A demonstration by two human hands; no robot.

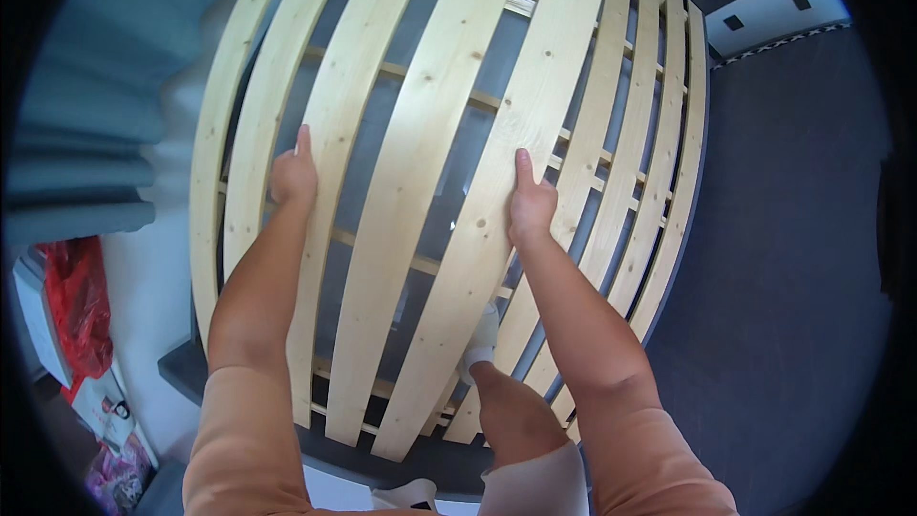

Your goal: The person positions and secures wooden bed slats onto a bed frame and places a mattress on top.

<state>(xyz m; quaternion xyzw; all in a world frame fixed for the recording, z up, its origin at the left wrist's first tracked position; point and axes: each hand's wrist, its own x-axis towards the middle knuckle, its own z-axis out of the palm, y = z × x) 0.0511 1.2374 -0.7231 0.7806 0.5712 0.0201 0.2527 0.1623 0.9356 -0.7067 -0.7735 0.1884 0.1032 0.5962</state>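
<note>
A slatted bed base [401, 191] of pale, knotty wooden slats fills the middle, with cross strips showing in its gaps. My left hand [293, 177] grips the left edge of one wide slat [334, 115], thumb on top, fingers mostly hidden in the gap. Two slats further right, my right hand [532, 203] is closed on the right edge of another wide slat [497, 182], its thumb laid along the wood and its fingers hidden. These wide slats appear raised above the narrower-looking slats [597, 182] at the right.
Dark bed frame [702, 105] edges surround the slats. My foot in a white sock [482, 330] stands among the slats between my arms. Blue-grey curtains [86, 134] hang at left, above a red plastic bag [78, 306]. Dark floor [764, 229] lies to the right.
</note>
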